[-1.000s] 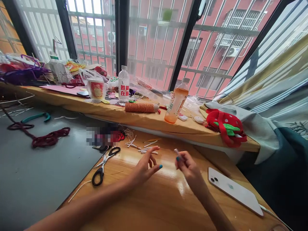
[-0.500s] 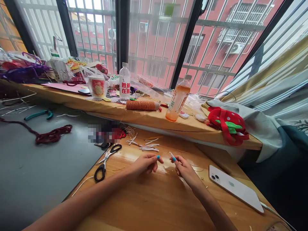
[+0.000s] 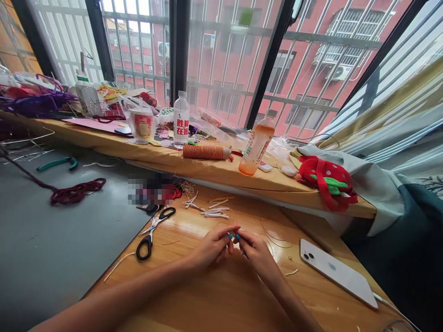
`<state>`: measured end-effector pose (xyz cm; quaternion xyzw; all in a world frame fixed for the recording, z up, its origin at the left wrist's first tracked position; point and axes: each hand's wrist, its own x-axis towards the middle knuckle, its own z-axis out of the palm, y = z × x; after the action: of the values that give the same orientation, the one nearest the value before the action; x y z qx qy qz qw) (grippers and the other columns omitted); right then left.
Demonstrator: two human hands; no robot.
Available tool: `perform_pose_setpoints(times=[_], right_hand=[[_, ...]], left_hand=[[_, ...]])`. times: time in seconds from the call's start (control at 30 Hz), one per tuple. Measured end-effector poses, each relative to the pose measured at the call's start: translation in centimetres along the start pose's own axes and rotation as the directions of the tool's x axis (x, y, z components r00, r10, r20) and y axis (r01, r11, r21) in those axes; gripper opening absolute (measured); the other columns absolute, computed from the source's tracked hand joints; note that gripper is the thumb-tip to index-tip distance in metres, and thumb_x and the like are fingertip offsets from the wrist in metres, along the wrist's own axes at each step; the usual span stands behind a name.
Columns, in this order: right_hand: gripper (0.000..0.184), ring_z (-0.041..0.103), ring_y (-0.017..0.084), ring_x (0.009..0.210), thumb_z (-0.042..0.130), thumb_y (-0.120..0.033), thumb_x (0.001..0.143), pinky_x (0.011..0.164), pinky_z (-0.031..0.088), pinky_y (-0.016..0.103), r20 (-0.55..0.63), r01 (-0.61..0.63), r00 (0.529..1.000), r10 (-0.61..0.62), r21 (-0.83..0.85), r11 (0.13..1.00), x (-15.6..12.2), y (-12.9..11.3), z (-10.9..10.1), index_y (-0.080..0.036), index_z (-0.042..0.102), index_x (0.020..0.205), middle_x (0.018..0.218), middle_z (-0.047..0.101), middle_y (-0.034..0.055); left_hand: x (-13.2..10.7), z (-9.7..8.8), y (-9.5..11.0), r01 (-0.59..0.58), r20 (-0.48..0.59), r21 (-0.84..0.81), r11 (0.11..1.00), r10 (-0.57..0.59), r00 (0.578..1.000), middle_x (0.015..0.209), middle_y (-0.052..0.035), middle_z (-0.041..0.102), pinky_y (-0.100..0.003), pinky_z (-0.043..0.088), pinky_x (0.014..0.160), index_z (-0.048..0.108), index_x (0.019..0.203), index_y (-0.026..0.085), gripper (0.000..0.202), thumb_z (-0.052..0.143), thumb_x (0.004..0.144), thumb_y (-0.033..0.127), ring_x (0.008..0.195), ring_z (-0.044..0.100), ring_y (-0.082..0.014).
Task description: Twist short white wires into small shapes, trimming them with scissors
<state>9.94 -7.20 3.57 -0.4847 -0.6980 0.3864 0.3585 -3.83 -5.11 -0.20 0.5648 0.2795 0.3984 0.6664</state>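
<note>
My left hand (image 3: pixel 212 246) and my right hand (image 3: pixel 254 250) meet fingertip to fingertip just above the glossy wooden table (image 3: pixel 221 295). Both pinch at the same spot; what sits between the fingers is too small to make out. A thin orange thread (image 3: pixel 273 235) loops on the table to the right of my right hand. Several short white strips (image 3: pixel 212 211) lie beyond my hands. Black-handled scissors (image 3: pixel 152 233) rest to the left of my left hand.
A white phone (image 3: pixel 337 272) lies face down at the right. On the window ledge (image 3: pixel 207 168) stand a spool of orange thread (image 3: pixel 205 151), a water bottle (image 3: pixel 181 120), an orange drink bottle (image 3: pixel 256 144), a cup (image 3: pixel 142 125) and a red strawberry bag (image 3: pixel 327 182). Dark red cord (image 3: pixel 74 190) lies at left.
My hands came together from apart and sank toward the table. The white piece that stuck up from my right hand's fingers no longer shows.
</note>
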Motion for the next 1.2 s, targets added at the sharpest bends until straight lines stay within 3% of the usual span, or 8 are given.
perform_pose_setpoints(times=[0.17, 0.3, 0.53, 0.73, 0.87, 0.97, 1.1, 1.2], right_hand=[[0.024, 0.039, 0.009, 0.055, 0.044, -0.032, 0.074, 0.05, 0.032, 0.021, 0.063, -0.017, 0.998, 0.012, 0.08, 0.997, 0.2, 0.3, -0.3, -0.015, 0.058, 0.082, 0.069, 0.051, 0.0006], [0.03, 0.037, 0.009, 0.051, 0.041, -0.04, 0.076, 0.047, 0.029, 0.021, 0.079, -0.042, 0.996, 0.036, 0.078, 0.996, 0.2, 0.1, -0.2, -0.016, 0.058, 0.072, 0.061, 0.047, -0.0012], [0.034, 0.04, 0.011, 0.055, 0.041, -0.043, 0.076, 0.048, 0.029, 0.021, -0.086, -0.089, 0.992, 0.097, 0.093, 0.992, 0.1, 0.3, 0.5, -0.016, 0.055, 0.062, 0.058, 0.048, -0.0006], [0.03, 0.038, 0.009, 0.051, 0.05, -0.045, 0.07, 0.044, 0.025, 0.021, -0.169, -0.124, 0.972, 0.161, 0.209, 0.97, 0.4, 0.9, 0.3, -0.016, 0.054, 0.07, 0.061, 0.049, -0.0006], [0.031, 0.033, 0.007, 0.047, 0.05, -0.046, 0.07, 0.042, 0.023, 0.02, -0.215, -0.119, 0.96, 0.177, 0.258, 0.959, 0.4, 1.0, 0.1, -0.016, 0.053, 0.069, 0.06, 0.047, -0.0016], [0.031, 0.031, 0.007, 0.047, 0.049, -0.046, 0.071, 0.043, 0.023, 0.02, -0.216, -0.101, 0.963, 0.163, 0.271, 0.957, 0.3, 0.9, 0.2, -0.016, 0.054, 0.07, 0.059, 0.046, -0.0027], [0.031, 0.036, 0.008, 0.049, 0.046, -0.046, 0.073, 0.045, 0.027, 0.02, -0.158, -0.078, 0.982, 0.108, 0.187, 0.979, 0.3, 0.7, -0.1, -0.016, 0.053, 0.067, 0.058, 0.048, -0.0026], [0.029, 0.044, 0.011, 0.055, 0.045, -0.042, 0.075, 0.052, 0.031, 0.021, -0.096, -0.058, 0.994, 0.059, 0.02, 0.998, 0.2, 0.4, -0.5, -0.016, 0.054, 0.065, 0.059, 0.051, -0.0011]], left_hand=[[0.0, 0.1, 0.3, 0.0, -0.057, 0.047, 0.999, 0.003, 0.998, 0.055, 0.0056, 0.048, -0.014, 0.019, 0.027, 0.043, 0.108, 0.013, 0.043, 0.041, 0.075, 0.039, 0.026, 0.033, -0.0006], [-0.1, 0.3, 0.6, 0.017, -0.099, 0.099, 0.995, -0.007, 0.995, 0.054, 0.0059, 0.048, -0.014, 0.02, 0.027, 0.046, 0.098, 0.012, 0.039, 0.041, 0.074, 0.042, 0.027, 0.032, -0.0006], [-0.3, 0.6, 0.6, 0.013, -0.053, 0.187, 0.982, -0.003, 0.999, 0.057, 0.0048, 0.048, -0.014, 0.021, 0.029, 0.045, 0.104, 0.013, 0.037, 0.038, 0.077, 0.038, 0.028, 0.033, -0.0005], [-0.4, 0.4, 0.6, -0.025, -0.021, 0.157, 0.987, 0.028, 0.999, 0.065, 0.003, 0.051, -0.015, 0.027, 0.032, 0.027, 0.12, 0.017, 0.046, 0.036, 0.078, 0.035, 0.032, 0.038, -0.0018], [-0.3, 0.4, 0.5, -0.041, -0.034, 0.188, 0.981, 0.048, 0.998, 0.064, 0.0031, 0.051, -0.015, 0.029, 0.034, 0.03, 0.115, 0.016, 0.04, 0.035, 0.079, 0.032, 0.032, 0.037, -0.0022], [-0.2, 0.5, 0.4, -0.025, -0.043, 0.264, 0.964, 0.038, 0.998, 0.065, 0.0025, 0.052, -0.015, 0.028, 0.035, 0.04, 0.106, 0.016, 0.031, 0.033, 0.079, 0.029, 0.034, 0.037, -0.0027], [-0.2, 0.0, 0.5, -0.006, -0.104, 0.515, 0.857, 0.07, 0.992, 0.061, 0.0016, 0.051, -0.017, 0.033, 0.043, 0.054, 0.081, 0.015, 0.024, 0.032, 0.079, 0.024, 0.044, 0.042, -0.006], [-0.1, -0.9, 0.9, -0.127, -0.038, 0.768, 0.628, 0.242, 0.97, 0.07, -0.0016, 0.055, -0.021, 0.037, 0.06, 0.056, 0.075, 0.015, 0.021, 0.036, 0.079, 0.021, 0.065, 0.049, -0.0114]])
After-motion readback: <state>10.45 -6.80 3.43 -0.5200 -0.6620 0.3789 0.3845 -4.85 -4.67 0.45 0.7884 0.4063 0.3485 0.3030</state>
